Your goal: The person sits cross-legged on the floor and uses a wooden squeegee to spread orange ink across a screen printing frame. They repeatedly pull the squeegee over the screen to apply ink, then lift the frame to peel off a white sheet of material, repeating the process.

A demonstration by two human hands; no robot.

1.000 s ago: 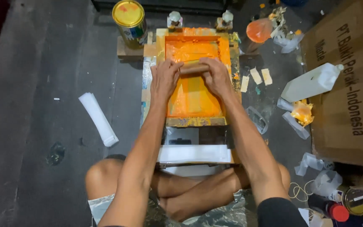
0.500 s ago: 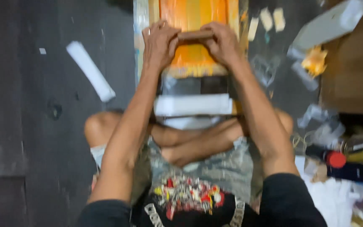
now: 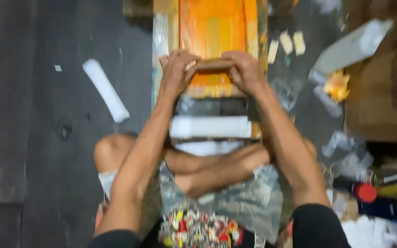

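Note:
I sit cross-legged on a dark floor behind a wooden printing frame [image 3: 166, 41] whose screen is covered in orange ink [image 3: 212, 27]. Both hands grip a wooden squeegee [image 3: 213, 64] held across the screen's near end. My left hand [image 3: 178, 71] holds its left end, my right hand [image 3: 243, 70] its right end. A white slab [image 3: 210, 126] lies between the frame and my legs. The picture is blurred by motion.
A white strip [image 3: 105, 90] lies on the floor at left. At right are a white plastic jug [image 3: 352, 43], a cardboard box [image 3: 387, 82], crumpled plastic scraps [image 3: 345, 156], small paper pieces [image 3: 286, 42] and a red-capped container [image 3: 366, 193].
My hands have pulled the squeegee toward me, from the screen's middle to its near end. The view has tilted down, showing more of my legs and lap.

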